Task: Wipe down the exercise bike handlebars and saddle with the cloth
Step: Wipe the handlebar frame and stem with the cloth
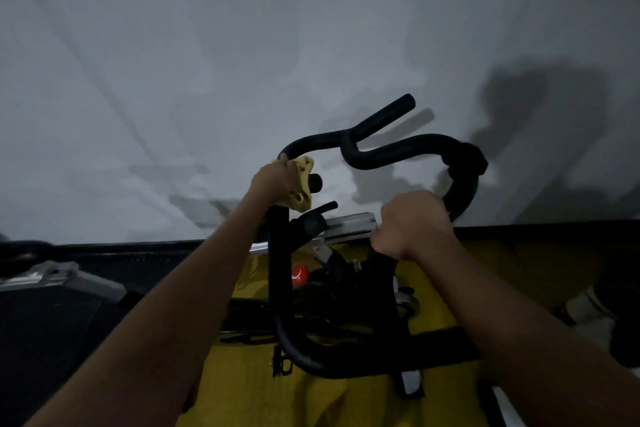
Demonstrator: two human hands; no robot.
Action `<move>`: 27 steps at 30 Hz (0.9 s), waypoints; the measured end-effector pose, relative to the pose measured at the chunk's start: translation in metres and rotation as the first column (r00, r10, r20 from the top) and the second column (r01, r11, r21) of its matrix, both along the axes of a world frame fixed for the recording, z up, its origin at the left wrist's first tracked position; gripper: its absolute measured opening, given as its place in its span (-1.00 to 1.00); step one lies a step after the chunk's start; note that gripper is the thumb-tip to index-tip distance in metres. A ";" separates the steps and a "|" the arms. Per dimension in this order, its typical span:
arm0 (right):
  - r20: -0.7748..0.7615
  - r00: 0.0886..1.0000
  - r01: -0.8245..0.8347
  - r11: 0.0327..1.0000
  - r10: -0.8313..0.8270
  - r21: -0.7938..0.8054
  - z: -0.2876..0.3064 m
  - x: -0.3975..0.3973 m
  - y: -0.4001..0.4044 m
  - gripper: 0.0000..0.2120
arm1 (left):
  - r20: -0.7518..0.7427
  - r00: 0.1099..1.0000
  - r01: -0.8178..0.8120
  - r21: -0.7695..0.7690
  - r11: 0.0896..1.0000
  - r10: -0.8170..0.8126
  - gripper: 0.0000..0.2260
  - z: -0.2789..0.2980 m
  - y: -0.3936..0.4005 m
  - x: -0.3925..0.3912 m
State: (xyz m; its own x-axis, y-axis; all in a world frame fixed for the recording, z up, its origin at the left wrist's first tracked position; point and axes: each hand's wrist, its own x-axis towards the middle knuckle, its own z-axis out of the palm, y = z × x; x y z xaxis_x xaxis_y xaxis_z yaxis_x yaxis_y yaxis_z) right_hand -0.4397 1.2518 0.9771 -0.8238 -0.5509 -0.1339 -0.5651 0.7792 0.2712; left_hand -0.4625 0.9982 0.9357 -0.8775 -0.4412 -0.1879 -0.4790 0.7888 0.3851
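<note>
Nearest us the two forearms reach forward over the yellow floor mat (pixel 263 388) and the bike's dark frame, where a red knob (pixel 300 274) shows between the bars. Our right hand (pixel 414 224) is clenched around the right side of the handlebars (pixel 398 152), and we judge that it is best used as a brace, kept firm so the bike does not rock. Our left hand (pixel 273 184) grips the yellow cloth (pixel 303 184), bunched against the left bar just below its bend. To wipe well here, we should wrap the cloth fully round the tube and draw it along the foam with steady pressure, turning the wrist to reach the underside. Beyond lie the forward loop and the centre prong, probably the next stretch. The saddle is out of view. Behind everything hangs a pale wall (pixel 311 28) with shadows.
</note>
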 end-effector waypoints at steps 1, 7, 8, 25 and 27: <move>0.006 1.000 0.006 1.000 -0.006 -0.005 0.002 0.001 0.000 -0.68 | 0.040 0.999 0.002 0.024 1.000 -0.003 -0.57 0.000 -0.005 -0.009; 0.069 0.997 0.045 0.999 -0.043 -0.017 0.009 0.002 -0.001 -0.75 | 0.143 0.989 0.031 0.044 0.999 -0.037 -0.55 0.005 -0.024 -0.053; 0.069 0.997 0.040 0.999 -0.039 -0.011 0.007 0.002 -0.001 -0.74 | 0.144 0.989 0.039 0.023 0.999 -0.041 -0.54 0.002 -0.026 -0.059; 0.006 1.000 0.020 1.000 -0.020 0.011 0.005 0.004 0.000 -0.73 | 0.122 0.977 -0.210 0.426 0.880 0.174 -0.65 0.007 -0.014 -0.032; -0.003 1.000 0.019 1.000 -0.019 0.010 0.004 0.005 0.001 -0.73 | 0.148 0.984 -0.157 0.489 0.858 0.095 -0.84 0.008 -0.014 -0.025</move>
